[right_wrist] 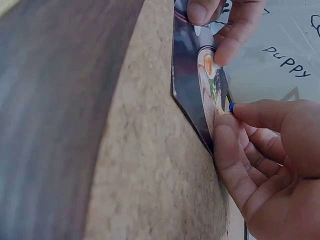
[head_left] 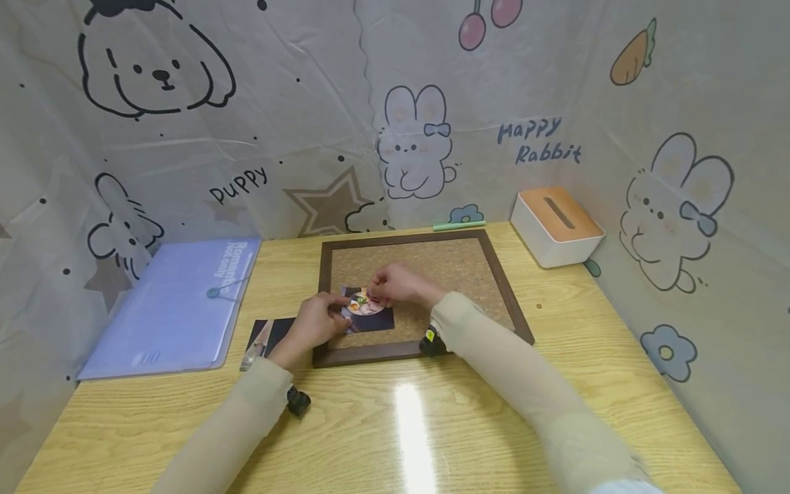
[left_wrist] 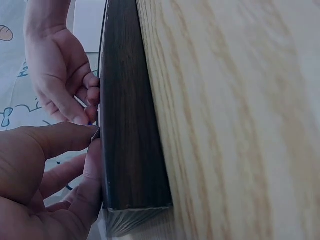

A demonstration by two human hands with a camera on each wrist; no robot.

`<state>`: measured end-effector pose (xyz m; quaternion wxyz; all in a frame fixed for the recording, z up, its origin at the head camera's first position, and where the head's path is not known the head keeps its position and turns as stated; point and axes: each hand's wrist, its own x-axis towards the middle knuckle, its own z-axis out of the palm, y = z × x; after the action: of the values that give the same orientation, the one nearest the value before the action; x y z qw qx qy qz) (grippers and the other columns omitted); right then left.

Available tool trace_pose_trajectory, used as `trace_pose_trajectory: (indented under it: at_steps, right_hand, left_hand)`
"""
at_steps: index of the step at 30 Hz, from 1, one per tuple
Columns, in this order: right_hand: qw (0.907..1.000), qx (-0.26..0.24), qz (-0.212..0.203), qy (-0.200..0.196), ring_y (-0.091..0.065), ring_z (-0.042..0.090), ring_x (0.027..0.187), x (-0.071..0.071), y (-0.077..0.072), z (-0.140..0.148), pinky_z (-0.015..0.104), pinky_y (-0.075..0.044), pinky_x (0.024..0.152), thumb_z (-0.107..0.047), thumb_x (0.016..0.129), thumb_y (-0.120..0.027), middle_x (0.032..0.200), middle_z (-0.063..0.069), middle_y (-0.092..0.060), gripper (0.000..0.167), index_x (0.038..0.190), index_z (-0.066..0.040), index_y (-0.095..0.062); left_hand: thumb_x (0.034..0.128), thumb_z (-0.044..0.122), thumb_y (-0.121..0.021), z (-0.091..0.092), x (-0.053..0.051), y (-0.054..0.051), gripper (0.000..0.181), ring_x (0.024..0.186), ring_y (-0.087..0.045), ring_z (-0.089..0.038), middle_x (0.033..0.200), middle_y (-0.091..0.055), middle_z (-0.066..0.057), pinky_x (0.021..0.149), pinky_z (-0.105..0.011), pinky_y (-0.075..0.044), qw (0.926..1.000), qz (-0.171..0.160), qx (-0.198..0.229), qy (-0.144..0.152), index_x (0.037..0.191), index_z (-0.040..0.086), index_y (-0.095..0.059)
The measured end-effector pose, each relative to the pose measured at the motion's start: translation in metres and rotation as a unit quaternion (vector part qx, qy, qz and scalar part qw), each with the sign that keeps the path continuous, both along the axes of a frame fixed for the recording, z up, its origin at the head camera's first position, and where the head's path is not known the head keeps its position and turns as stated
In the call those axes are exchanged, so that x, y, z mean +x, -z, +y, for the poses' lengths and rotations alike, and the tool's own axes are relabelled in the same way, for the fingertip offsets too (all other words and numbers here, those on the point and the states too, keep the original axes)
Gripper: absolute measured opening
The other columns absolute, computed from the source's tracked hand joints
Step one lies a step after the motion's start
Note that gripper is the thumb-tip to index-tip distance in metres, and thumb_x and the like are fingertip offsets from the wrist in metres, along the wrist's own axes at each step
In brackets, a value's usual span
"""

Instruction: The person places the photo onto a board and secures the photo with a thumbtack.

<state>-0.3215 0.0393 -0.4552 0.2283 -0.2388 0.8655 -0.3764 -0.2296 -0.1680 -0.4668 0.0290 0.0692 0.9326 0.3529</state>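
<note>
A food photo showing a round dish on a dark ground lies over the left part of a framed corkboard. My left hand pinches the photo's left edge between thumb and forefinger, as the left wrist view also shows. Over the photo's upper part, my right hand pinches a small pin with a blue head between thumb and forefinger. The right wrist view has the photo slightly raised at its near corner. The pin's tip is hidden there.
Another dark photo lies left of the board, partly under my left wrist. A blue document folder sits farther left. Behind the board is a green stick-like item, and a tissue box stands at the back right.
</note>
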Motion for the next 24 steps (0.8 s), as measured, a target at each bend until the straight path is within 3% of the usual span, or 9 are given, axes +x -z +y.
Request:
trace_pose_trajectory:
  at_steps: [11, 18, 24]
  right_hand:
    - [0.9985, 0.053, 0.015, 0.007, -0.053, 0.007, 0.058, -0.004, 0.001, -0.01, 0.019, -0.043, 0.051, -0.018, 0.097, -0.064, 0.067, -0.003, -0.061, 0.016, 0.086, -0.009, -0.072]
    - [0.9978, 0.055, -0.019, 0.03, -0.054, 0.009, 0.057, -0.007, 0.0, -0.014, 0.02, -0.043, 0.05, -0.017, 0.096, -0.065, 0.065, 0.0, -0.061, 0.015, 0.085, -0.009, -0.07]
    - [0.9976, 0.052, -0.03, 0.035, -0.057, 0.009, 0.057, -0.01, -0.001, -0.015, 0.02, -0.045, 0.051, -0.017, 0.096, -0.065, 0.063, 0.0, -0.063, 0.016, 0.082, -0.009, -0.067]
  left_hand:
    - [0.0825, 0.007, -0.076, 0.001, 0.0, 0.003, 0.038, 0.077, -0.064, -0.016, 0.102, -0.062, -0.015, 0.062, -0.024, -0.05, 1.0, 0.004, -0.005, 0.001, 0.12, 0.005, -0.072]
    - [0.081, 0.007, -0.077, 0.002, 0.0, 0.001, 0.039, 0.077, -0.064, -0.016, 0.1, -0.063, -0.015, 0.064, -0.025, -0.05, 0.9998, 0.012, -0.016, -0.003, 0.12, 0.004, -0.072]
    - [0.082, 0.011, -0.078, 0.004, 0.001, -0.002, 0.04, 0.091, -0.064, -0.023, 0.106, -0.065, -0.017, 0.078, -0.037, -0.054, 0.9992, 0.011, -0.037, -0.011, 0.121, 0.004, -0.071]
